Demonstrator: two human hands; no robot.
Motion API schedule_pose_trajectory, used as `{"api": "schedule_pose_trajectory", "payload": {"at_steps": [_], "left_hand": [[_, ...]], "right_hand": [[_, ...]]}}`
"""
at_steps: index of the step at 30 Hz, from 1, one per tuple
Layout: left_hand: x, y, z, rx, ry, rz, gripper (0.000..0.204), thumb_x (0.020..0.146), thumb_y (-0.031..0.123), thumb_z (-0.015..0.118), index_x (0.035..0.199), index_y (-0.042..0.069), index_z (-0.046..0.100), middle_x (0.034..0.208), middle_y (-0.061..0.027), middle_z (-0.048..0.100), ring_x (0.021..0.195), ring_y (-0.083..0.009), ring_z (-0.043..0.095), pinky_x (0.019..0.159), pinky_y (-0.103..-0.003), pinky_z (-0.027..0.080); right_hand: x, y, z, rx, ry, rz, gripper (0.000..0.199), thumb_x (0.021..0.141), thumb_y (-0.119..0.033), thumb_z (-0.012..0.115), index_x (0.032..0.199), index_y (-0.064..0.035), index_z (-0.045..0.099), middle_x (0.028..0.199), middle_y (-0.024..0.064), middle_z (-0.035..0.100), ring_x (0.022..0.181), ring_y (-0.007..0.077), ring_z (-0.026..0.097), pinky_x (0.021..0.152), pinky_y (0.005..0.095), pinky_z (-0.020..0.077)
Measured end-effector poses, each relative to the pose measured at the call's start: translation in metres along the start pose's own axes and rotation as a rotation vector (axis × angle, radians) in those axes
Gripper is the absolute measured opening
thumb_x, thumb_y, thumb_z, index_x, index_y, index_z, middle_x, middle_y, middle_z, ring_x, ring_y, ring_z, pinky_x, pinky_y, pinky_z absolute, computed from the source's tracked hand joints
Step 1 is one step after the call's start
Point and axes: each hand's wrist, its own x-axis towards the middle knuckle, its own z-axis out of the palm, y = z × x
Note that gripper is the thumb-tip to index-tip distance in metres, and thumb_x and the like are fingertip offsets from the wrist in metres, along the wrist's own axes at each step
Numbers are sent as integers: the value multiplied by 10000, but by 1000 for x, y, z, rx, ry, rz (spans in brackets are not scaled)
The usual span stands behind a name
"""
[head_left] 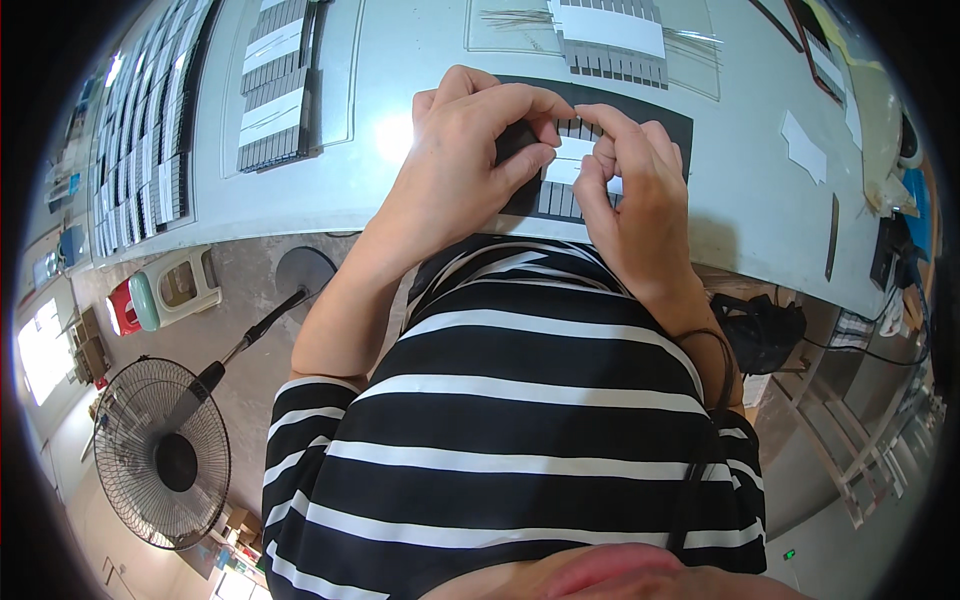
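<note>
Both my hands are over a black mat [668,108] near the table's front edge. On that mat lies a white card with dark grey strips [567,172], partly covered by my fingers. My left hand [450,150] is on the card's left side, its fingers curled and its thumb bent in toward them. From the right comes my right hand [645,190], fingers curled, its index fingertip close to the left one. Anything pinched in either hand is too small or hidden to make out.
Beyond the mat stands a stack of similar striped cards [615,30], thin wires [692,45] beside it. More stacks [270,125] and long rows [150,140] fill the left. A white paper piece [803,147] and dark strip [832,238] lie right. A fan [165,455] stands on the floor.
</note>
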Motion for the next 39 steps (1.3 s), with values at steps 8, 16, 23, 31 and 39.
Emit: {"api": "schedule_pose_trajectory", "payload": {"at_steps": [8,16,23,31,39], "left_hand": [[0,-2,1,-1,-3,-1,290,822,84,746,1106,140,726,886,67,690,947,-179,483,933,-339,379],[0,-4,-3,-4,-23,19,275,845,88,734,1117,128,722,899,49,693,956,-180,495,926,-326,396],[-15,-15,-2,68,142,195,197,812,93,735,1007,128,733,991,11,676,1018,-237,542,915,-380,347],[-34,-9,2,525,247,360,230,772,220,777,996,188,736,1117,51,641,1049,-190,541,911,-420,308],[-34,-8,2,611,156,347,252,803,282,777,1053,252,760,1202,76,625,1069,-174,533,927,-395,299]], "right_hand": [[-4,-4,-4,136,29,99,352,832,-43,680,1172,-48,591,890,67,612,828,252,556,760,373,425],[-26,5,-35,-139,144,-178,244,824,-44,743,1049,-62,648,982,84,557,868,287,552,731,379,450],[-35,5,-36,-143,-25,-100,290,851,-98,733,1137,-83,688,1017,80,547,936,285,553,791,407,463],[-37,9,-34,-204,-53,-152,293,855,-137,741,1142,-99,694,1050,75,542,968,285,544,806,411,463],[-36,7,-35,-205,-69,-158,363,813,-57,759,1169,-91,698,1061,65,537,965,266,533,807,380,457]]}}
